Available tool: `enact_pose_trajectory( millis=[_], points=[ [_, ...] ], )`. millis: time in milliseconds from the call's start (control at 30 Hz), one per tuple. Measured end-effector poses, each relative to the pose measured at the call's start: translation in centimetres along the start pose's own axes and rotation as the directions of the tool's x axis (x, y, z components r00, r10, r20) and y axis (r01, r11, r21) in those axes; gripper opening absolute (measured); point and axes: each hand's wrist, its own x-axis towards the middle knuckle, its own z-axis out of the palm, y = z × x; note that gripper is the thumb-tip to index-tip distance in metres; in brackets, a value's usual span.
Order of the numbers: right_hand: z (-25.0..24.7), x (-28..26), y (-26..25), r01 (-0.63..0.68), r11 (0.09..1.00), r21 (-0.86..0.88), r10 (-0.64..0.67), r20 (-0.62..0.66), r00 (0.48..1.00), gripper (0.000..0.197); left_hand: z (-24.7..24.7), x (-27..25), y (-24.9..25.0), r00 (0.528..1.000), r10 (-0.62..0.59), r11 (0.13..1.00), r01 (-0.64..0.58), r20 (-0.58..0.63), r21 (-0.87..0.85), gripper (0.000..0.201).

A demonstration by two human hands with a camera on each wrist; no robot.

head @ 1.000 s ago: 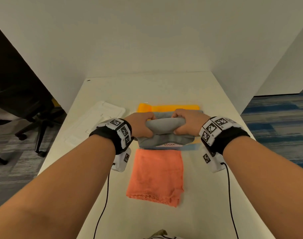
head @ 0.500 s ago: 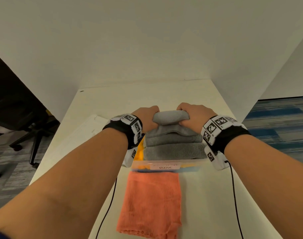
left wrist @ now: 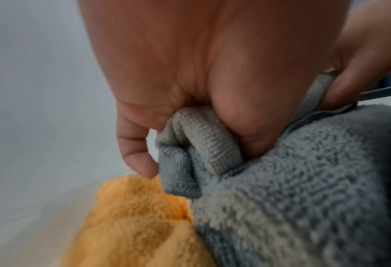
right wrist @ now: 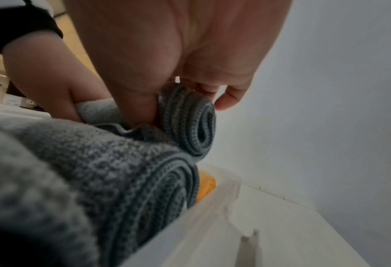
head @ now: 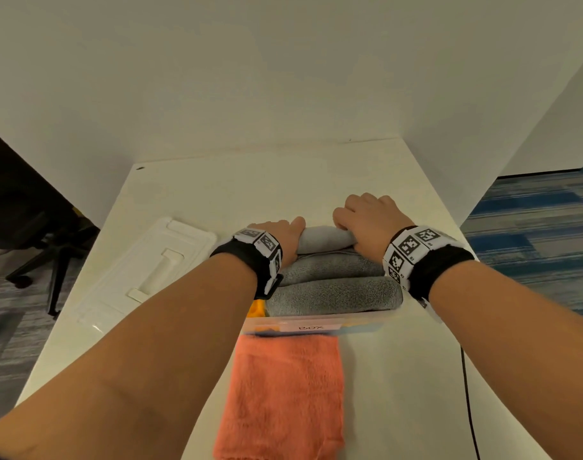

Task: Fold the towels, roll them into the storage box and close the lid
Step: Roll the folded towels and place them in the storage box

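A rolled light grey towel (head: pixel 323 239) lies at the far side of the clear storage box (head: pixel 316 323), behind two other rolled grey towels (head: pixel 336 292). My left hand (head: pixel 283 235) grips its left end (left wrist: pixel 196 142) and my right hand (head: pixel 366 220) grips its right end (right wrist: pixel 189 119). An orange-yellow towel (left wrist: pixel 132 216) lies under the grey rolls in the box. A folded coral towel (head: pixel 283 396) lies flat on the table in front of the box. The white lid (head: pixel 144 273) rests on the table to the left.
The white table (head: pixel 237 190) meets white walls at the back and right. An office chair (head: pixel 51 247) stands off the table's left edge. A black cable (head: pixel 468 393) trails along the table on the right.
Both hands have carried the light grey roll away from me, over the other grey rolls, and lowered it at the far side of the box.
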Motion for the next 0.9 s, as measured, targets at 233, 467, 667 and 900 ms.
enact_pose_trajectory(
  millis=[233,467,667,900],
  points=[
    [-1.2,-0.3,0.5,-0.077,0.994,0.083,0.060,0.187,0.981,0.025,-2.9,-0.6,-0.9,0.944,-0.037,0.891,0.180,0.329,-0.416,0.047],
    [-0.7,-0.6,0.9,-0.104,0.987,0.119,0.082,0.179,0.980,0.030,-3.0,-1.1,-1.8,0.973,0.007,0.955,0.063,0.232,-0.290,0.029],
    [0.0,-0.2,0.5,-0.092,0.994,0.060,0.087,0.074,0.993,0.029,-1.9,-0.6,-1.8,0.997,-0.030,0.982,0.044,0.078,-0.186,0.031],
    [-0.5,-0.3,0.4,-0.111,0.985,0.135,0.087,0.172,0.981,0.001,-1.7,0.4,-1.2,0.995,-0.024,1.000,0.024,0.093,0.003,0.023]
  ],
)
